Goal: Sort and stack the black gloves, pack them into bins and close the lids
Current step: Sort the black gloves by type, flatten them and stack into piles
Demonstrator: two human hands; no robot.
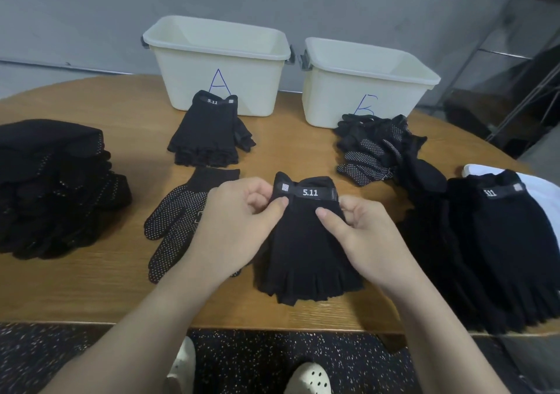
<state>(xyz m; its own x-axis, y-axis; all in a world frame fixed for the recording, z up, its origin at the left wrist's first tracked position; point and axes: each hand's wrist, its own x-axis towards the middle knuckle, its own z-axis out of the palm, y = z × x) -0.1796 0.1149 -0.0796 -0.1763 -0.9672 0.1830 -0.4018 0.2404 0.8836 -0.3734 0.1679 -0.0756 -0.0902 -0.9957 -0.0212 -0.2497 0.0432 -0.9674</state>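
A black fingerless knit glove with a "5.11" wrist band [306, 242] lies flat near the front edge of the round wooden tabletop [91, 287], cuff pointing away from the person, and it looks to rest on more of the same kind beneath it. Both hands are on its cuff: the left hand [239, 214] pinches the band's left end between thumb and curled fingers, and the right hand [354, 227] pinches the right end, thumb lying on the fabric just below the band.

Just to the left, partly under the left hand, lies a single black knit glove with white grip dots [178, 220], palm up. Farther back sits a neat stack of black fingerless 5.11 gloves [209, 133], touching the front of a cream plastic bin marked "A" [218, 69]. Beside that bin stands a second cream plastic bin marked with a blue letter [360, 90], and against its front lies a loose heap of black dotted gloves [372, 148]. Both bins stand open.

At the far left of the tabletop rises a tall pile of black dotted gloves [51, 187]. On the right side spreads a wide pile of black fingerless gloves [491, 251], one band showing on top, with something white [542, 187] behind it. Below the tabletop edge, cream perforated clogs [309, 378] stand on a dark speckled floor [60, 351].
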